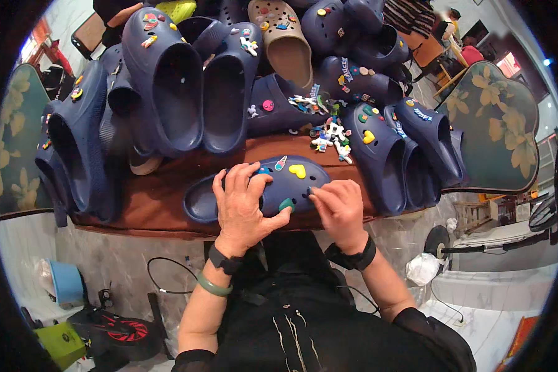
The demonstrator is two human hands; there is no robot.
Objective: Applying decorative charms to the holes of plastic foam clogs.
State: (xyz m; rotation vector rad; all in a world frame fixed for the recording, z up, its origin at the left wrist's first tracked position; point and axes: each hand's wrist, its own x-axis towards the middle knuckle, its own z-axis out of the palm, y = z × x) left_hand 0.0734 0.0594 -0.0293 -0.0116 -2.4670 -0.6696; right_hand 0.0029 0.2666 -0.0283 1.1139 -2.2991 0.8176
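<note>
Dozens of navy clogs crowd the far side of your brown bench (pixel 161 204), and you can read them from the left. At the left edge a stack of navy clogs (pixel 74 142) leans over the bench's rim. Next come two large navy clogs (pixel 192 93) lying with their openings toward you, small charms on their toes. Behind them, farther back, lies a single tan clog (pixel 285 40) with coloured charms.

In front of you, near the bench's close edge, lies the navy clog (pixel 260 189) you are working on, its toe pointing right. Your left hand (pixel 245 201) is spread over its middle, fingers curled down on the upper and thumb against the near side. A teal charm (pixel 286 204) sits at the near side of the upper, just between your thumb and your right hand (pixel 340 208). That hand is bunched, fingertips pressed together on the upper beside the teal charm; whether it pinches anything, you cannot tell. A yellow heart charm (pixel 297 171) sits on the toe above.

Right of that, loose charms (pixel 332 139) lie scattered on the bench, then more navy clogs (pixel 409 149) stand side by side.
</note>
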